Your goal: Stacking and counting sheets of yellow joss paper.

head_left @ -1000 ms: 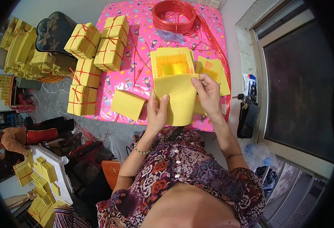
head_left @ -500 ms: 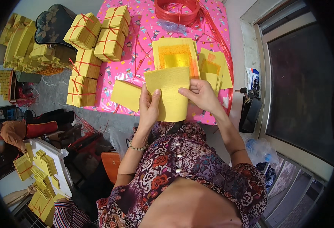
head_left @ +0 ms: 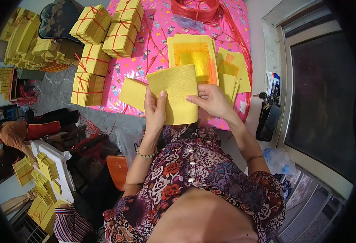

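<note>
Between my two hands a folded sheet of yellow paper point(head_left: 174, 95) is held up over the table's near edge. My left hand point(head_left: 155, 107) grips its left side, thumb on the front face. My right hand point(head_left: 213, 100) pinches the right edge with thumb and bent fingers. Just behind it lies a stack of yellow sheets point(head_left: 171, 48) with an orange and gold printed patch on top. Right of the stack several loose yellow sheets point(head_left: 229, 84) fan out. A flat yellow folded piece point(head_left: 131, 94) rests on the table beside my left hand.
Tied yellow paper bundles point(head_left: 91, 60) stand at the table's left. A coil of red plastic strapping point(head_left: 196, 10) sits at the back of the pink table point(head_left: 143, 62). At lower left, other people's hands and sleeves point(head_left: 70, 222) surround a white table point(head_left: 66, 178) with yellow paper.
The folded sheet and both hands have shifted slightly left in view, and the sheet is tilted a little more. Both hands keep their hold. The view itself has moved a little.
</note>
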